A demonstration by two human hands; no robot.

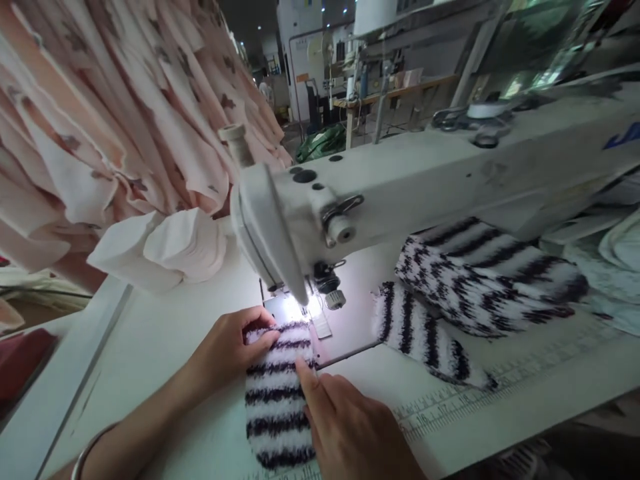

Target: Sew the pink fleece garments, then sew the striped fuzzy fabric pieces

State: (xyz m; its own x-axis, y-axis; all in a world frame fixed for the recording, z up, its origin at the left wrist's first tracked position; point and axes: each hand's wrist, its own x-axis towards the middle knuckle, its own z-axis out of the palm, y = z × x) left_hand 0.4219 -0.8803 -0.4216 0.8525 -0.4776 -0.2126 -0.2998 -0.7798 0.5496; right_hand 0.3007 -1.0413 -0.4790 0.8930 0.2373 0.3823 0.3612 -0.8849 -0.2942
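Well — hands (227,350) touch striped fabric (280,410) — side edges.

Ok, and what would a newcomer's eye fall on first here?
Probably the bright light at mid-view, under the sewing machine, with a striped fuzzy piece just in front of it, the left hand at its upper left corner and the right hand at its right edge. Next, the pale pink patterned cloth hanging at upper left, then the stack of similar striped pieces at right.
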